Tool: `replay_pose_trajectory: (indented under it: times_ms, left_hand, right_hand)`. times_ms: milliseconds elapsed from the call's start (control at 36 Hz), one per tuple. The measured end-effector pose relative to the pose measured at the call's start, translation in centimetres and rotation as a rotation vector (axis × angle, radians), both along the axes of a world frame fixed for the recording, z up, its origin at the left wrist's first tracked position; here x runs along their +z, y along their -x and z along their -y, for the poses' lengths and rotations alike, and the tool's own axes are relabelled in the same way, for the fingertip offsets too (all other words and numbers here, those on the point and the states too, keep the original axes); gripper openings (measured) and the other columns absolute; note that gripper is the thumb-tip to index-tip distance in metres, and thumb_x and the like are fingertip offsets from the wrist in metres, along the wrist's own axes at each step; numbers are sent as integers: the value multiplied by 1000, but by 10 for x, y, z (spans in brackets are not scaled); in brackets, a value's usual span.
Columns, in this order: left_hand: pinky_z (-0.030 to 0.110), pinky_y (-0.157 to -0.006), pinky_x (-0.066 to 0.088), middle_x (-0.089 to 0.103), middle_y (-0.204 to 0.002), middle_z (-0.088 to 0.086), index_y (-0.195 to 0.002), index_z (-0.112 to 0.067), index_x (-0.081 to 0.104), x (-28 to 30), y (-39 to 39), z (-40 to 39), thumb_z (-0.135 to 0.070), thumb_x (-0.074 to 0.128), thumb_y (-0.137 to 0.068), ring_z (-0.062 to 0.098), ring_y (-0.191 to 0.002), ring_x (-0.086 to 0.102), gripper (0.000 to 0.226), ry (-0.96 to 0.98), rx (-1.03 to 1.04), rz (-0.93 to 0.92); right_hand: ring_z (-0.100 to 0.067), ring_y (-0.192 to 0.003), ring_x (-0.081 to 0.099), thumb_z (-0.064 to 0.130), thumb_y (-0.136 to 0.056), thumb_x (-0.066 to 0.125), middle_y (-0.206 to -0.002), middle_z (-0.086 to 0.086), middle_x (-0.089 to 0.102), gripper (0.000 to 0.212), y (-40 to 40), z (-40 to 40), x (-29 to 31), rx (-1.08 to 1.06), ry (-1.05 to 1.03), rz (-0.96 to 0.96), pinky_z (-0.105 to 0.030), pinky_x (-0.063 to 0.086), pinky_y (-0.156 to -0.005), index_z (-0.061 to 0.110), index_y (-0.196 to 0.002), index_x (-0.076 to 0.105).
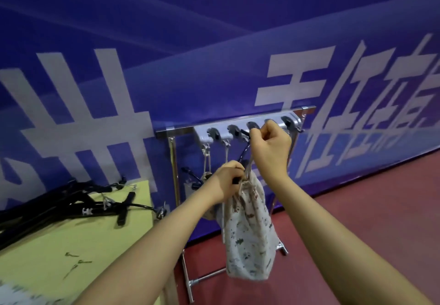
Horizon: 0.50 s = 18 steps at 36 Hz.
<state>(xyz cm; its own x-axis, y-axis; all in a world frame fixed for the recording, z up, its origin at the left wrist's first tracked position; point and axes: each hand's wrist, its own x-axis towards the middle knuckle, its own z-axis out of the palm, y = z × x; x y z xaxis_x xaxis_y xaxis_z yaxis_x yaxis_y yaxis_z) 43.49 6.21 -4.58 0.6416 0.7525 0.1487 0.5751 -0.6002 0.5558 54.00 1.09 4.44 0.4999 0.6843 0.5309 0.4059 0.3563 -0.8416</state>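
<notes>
A white drawstring bag (pixel 250 228) with a small printed pattern hangs in front of a metal rack (pixel 176 176). My left hand (pixel 228 180) grips the gathered top of the bag together with a dark hanger. My right hand (pixel 270 145) is raised to the grey hook bar (pixel 204 136) on the rack's top rail, its fingers pinching the dark hook part at the third hook from the left. Cords (pixel 207 159) hang from the two hooks further left.
A yellow-green table (pixel 71 245) at the left carries a pile of black hangers (pixel 59 207) with metal clips. A blue banner wall (pixel 214 54) with large white characters stands right behind the rack. The floor (pixel 369 209) is dark red.
</notes>
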Motion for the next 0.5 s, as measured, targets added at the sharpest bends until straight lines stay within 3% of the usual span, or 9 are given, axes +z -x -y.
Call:
replay_pose_trajectory:
  times_ms: [111, 167, 222, 278, 361, 389, 444, 500]
  left_hand:
    - [17, -82, 34, 56, -117, 4, -98, -4, 68, -10, -35, 2, 4, 51, -81, 21, -104, 56, 25, 77, -34, -11]
    - [13, -83, 32, 54, -121, 5, -105, -4, 68, -15, -50, 2, 3, 50, -83, 20, -108, 55, 30, 113, -46, -33]
    - [12, -86, 31, 50, -122, 7, -107, -5, 68, -18, -63, 2, -2, 55, -85, 19, -111, 51, 26, 169, -81, -42]
    - [19, -90, 33, 49, -117, 4, -103, -7, 69, -20, -75, 3, -12, 63, -87, 17, -110, 49, 18, 266, -103, -9]
    - [28, -95, 37, 51, -109, -5, -86, -16, 67, -29, -90, -1, -26, 65, -88, 17, -107, 48, 11, 369, -13, 70]
    - [23, -91, 38, 52, -105, -5, -83, -17, 66, -31, -94, -4, -25, 64, -89, 15, -101, 49, 10, 368, 15, 73]
    - [9, -67, 36, 50, -89, -4, -85, -13, 66, -32, -103, -7, -19, 60, -91, 7, -75, 47, 11, 361, 55, 73]
    - [12, -52, 35, 50, -75, -3, -79, -12, 62, -33, -112, -12, -13, 55, -93, 9, -60, 46, 16, 376, 111, 91]
  right_hand:
    - [-8, -52, 32, -3, -80, 54, -56, 3, 36, 43, -33, 4, -13, -64, 0, 19, -20, 29, -52, 20, -53, 29]
    - [-12, -51, 36, -1, -81, 55, -51, 0, 36, 40, -49, 3, -21, -69, 50, -17, -31, 39, -54, 14, -51, 32]
    - [-32, -52, 43, 1, -80, 55, -50, -13, 33, 36, -63, 0, -31, -51, 115, -67, -45, 47, -60, 4, -52, 32]
    - [-39, -52, 40, 5, -77, 56, -51, -14, 30, 35, -77, -4, -43, -59, 181, -91, -48, 43, -56, 4, -51, 32]
    - [-22, -53, 29, 3, -78, 55, -53, -14, 32, 31, -92, -10, -62, -48, 273, -103, -38, 30, -54, 5, -53, 39]
    - [-20, -54, 29, 3, -79, 56, -53, -14, 33, 30, -97, -11, -69, -34, 303, -99, -36, 30, -55, 5, -54, 40]
    - [-20, -53, 30, 4, -80, 56, -53, -14, 35, 30, -103, -15, -78, -15, 362, -75, -34, 30, -54, 5, -55, 40]
    - [-21, -52, 34, 6, -81, 56, -53, -15, 40, 30, -112, -22, -87, -5, 413, -69, -33, 33, -54, 5, -56, 41]
